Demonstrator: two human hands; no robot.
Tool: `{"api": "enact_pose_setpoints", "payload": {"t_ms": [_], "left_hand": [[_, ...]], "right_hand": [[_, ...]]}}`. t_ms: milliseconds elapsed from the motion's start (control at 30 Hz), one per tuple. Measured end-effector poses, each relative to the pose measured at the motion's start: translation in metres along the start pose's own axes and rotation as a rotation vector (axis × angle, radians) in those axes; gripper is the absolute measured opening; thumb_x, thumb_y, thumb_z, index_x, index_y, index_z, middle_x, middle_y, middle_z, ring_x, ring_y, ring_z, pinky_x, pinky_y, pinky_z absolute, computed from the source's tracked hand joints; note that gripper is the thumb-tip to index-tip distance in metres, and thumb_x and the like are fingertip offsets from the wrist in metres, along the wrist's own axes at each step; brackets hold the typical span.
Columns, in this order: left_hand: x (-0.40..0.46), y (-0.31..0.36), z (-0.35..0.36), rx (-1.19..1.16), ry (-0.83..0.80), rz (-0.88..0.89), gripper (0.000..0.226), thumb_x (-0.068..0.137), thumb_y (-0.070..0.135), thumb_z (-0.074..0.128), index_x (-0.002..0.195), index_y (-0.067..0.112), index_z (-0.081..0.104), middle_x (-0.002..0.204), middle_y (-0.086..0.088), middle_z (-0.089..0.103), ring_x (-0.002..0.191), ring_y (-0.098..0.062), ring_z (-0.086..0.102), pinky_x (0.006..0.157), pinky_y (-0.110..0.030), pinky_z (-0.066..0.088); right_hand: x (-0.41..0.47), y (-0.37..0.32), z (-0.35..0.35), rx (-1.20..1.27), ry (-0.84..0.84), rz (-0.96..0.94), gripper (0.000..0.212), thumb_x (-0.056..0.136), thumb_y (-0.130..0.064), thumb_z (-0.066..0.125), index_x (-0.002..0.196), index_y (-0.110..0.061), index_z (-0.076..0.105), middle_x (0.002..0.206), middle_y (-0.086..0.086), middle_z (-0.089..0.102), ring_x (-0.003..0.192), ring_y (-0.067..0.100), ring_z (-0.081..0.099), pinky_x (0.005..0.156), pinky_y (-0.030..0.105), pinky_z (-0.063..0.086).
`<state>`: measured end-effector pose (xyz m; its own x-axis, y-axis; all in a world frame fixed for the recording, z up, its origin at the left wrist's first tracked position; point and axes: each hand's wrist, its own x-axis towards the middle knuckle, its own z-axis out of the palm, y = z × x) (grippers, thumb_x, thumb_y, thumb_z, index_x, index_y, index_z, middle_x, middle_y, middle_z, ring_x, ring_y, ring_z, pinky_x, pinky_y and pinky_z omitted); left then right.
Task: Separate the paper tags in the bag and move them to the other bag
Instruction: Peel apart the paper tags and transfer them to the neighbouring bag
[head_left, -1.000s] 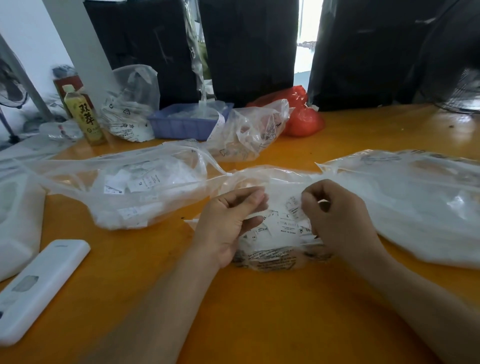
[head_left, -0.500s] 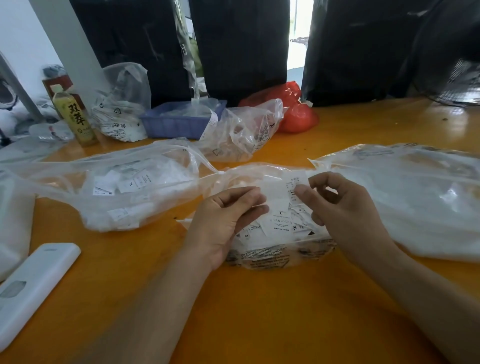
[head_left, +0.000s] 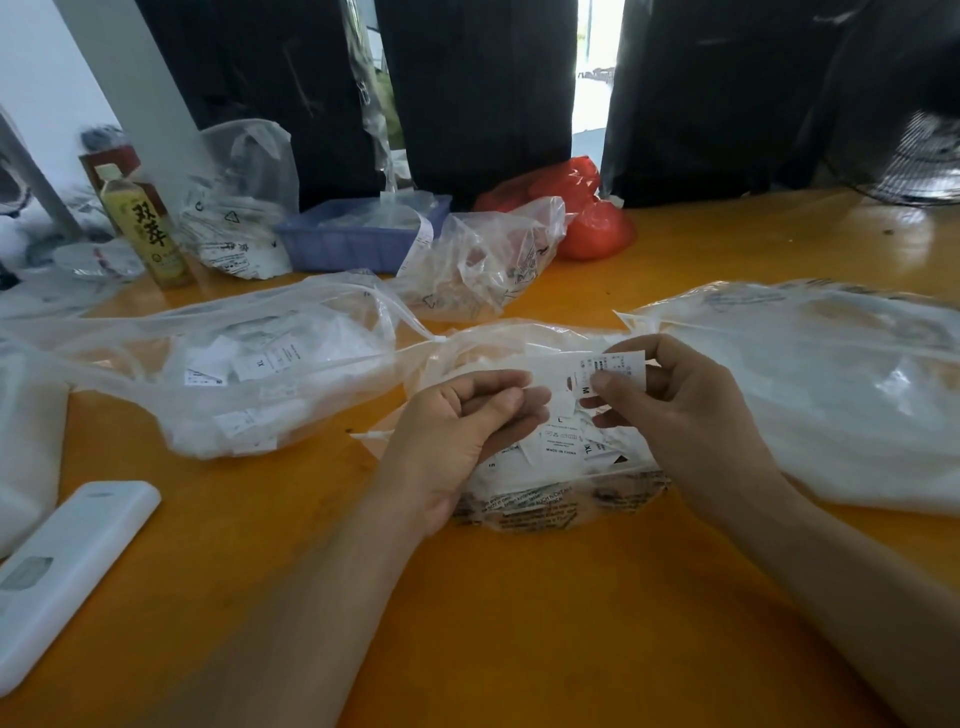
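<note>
You are at the separating step: your right hand (head_left: 685, 410) pinches a strip of paper tags (head_left: 615, 369) between thumb and fingertips, lifted just above the open mouth of the clear bag (head_left: 545, 499) at centre frame, where more loose tags marked L and XL lie heaped. Your left hand (head_left: 467, 431) curls its fingers at the strip's left end; whether its grip is on a tag or only on the bag's film, the view does not settle. Next, I judge, you need to peel one tag free of the strip and carry it left, to the second clear bag (head_left: 249, 384) lying at centre left, which already holds tags. Keep the pinch light; these slips look thin and likely to cling together.

All this sits on an orange tabletop (head_left: 519, 623). A larger cloudy bag (head_left: 831, 395) lies at the right, a white remote control (head_left: 67, 566) at lower left. Along the far edge stand a tea bottle (head_left: 143, 228), a blue tray (head_left: 358, 239) and a red plastic bag (head_left: 582, 213), with dark curtains (head_left: 483, 93) behind.
</note>
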<state>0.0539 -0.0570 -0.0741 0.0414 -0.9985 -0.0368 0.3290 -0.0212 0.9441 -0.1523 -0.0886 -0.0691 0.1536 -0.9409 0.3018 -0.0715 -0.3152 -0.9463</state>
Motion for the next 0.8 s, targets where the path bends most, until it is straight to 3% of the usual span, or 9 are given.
{"api": "enact_pose_setpoints", "payload": {"t_ms": [133, 267, 467, 533, 633, 700, 800], "left_hand": [[-0.001, 0.0003, 0.0027, 0.036, -0.018, -0.005, 0.018, 0.098, -0.002, 0.064, 0.113, 0.003, 0.073, 0.105, -0.018, 0.08, 0.101, -0.027, 0.079, 0.079, -0.023, 0.062], [-0.0013, -0.0002, 0.004, 0.057, -0.024, -0.004, 0.019, 0.097, -0.002, 0.065, 0.112, 0.004, 0.074, 0.104, -0.018, 0.08, 0.1, -0.027, 0.079, 0.078, -0.022, 0.062], [-0.0008, -0.001, 0.0032, 0.079, -0.021, 0.001, 0.018, 0.097, 0.0, 0.066, 0.113, 0.005, 0.074, 0.105, -0.017, 0.08, 0.102, -0.027, 0.079, 0.081, -0.023, 0.062], [-0.0011, -0.0014, 0.0031, 0.082, -0.026, 0.001, 0.018, 0.097, 0.0, 0.066, 0.112, 0.005, 0.075, 0.106, -0.016, 0.08, 0.102, -0.027, 0.079, 0.081, -0.023, 0.062], [-0.0013, -0.0018, 0.0043, 0.073, -0.013, -0.002, 0.017, 0.095, 0.0, 0.068, 0.109, 0.006, 0.076, 0.102, -0.017, 0.081, 0.098, -0.026, 0.079, 0.079, -0.022, 0.062], [-0.0014, -0.0021, 0.0049, 0.074, -0.005, -0.001, 0.017, 0.095, 0.0, 0.068, 0.109, 0.006, 0.077, 0.101, -0.019, 0.08, 0.097, -0.027, 0.08, 0.078, -0.022, 0.063], [-0.0022, -0.0011, 0.0048, 0.069, 0.001, -0.005, 0.017, 0.096, 0.0, 0.067, 0.11, 0.006, 0.077, 0.102, -0.018, 0.08, 0.096, -0.026, 0.08, 0.076, -0.023, 0.063]], "right_hand": [[-0.0013, -0.0001, 0.0018, -0.057, -0.006, -0.027, 0.011, 0.098, -0.027, 0.066, 0.102, -0.02, 0.073, 0.089, -0.004, 0.079, 0.081, 0.014, 0.076, 0.076, 0.031, 0.063], [-0.0023, -0.0001, 0.0044, -0.065, -0.026, -0.064, 0.008, 0.099, -0.025, 0.065, 0.102, -0.022, 0.072, 0.088, -0.008, 0.079, 0.08, 0.006, 0.074, 0.073, 0.021, 0.059], [-0.0051, -0.0054, 0.0032, -0.071, 0.0, -0.136, 0.01, 0.095, -0.035, 0.064, 0.099, -0.029, 0.07, 0.087, -0.011, 0.078, 0.078, 0.005, 0.074, 0.069, 0.016, 0.056], [-0.0068, -0.0072, 0.003, -0.089, 0.021, -0.155, 0.006, 0.097, -0.034, 0.064, 0.097, -0.034, 0.07, 0.085, -0.011, 0.078, 0.074, 0.012, 0.073, 0.063, 0.025, 0.059], [-0.0069, -0.0027, 0.0079, -0.208, -0.025, -0.102, 0.008, 0.098, -0.039, 0.062, 0.093, -0.042, 0.067, 0.081, -0.013, 0.077, 0.075, 0.04, 0.069, 0.07, 0.059, 0.057], [-0.0055, -0.0002, 0.0098, -0.267, -0.035, -0.085, 0.008, 0.098, -0.041, 0.062, 0.093, -0.044, 0.066, 0.081, -0.018, 0.076, 0.076, 0.038, 0.069, 0.072, 0.061, 0.058], [-0.0034, 0.0021, 0.008, -0.269, -0.036, -0.072, 0.012, 0.101, -0.038, 0.06, 0.094, -0.038, 0.07, 0.085, -0.016, 0.075, 0.075, 0.015, 0.072, 0.074, 0.048, 0.061]]}}
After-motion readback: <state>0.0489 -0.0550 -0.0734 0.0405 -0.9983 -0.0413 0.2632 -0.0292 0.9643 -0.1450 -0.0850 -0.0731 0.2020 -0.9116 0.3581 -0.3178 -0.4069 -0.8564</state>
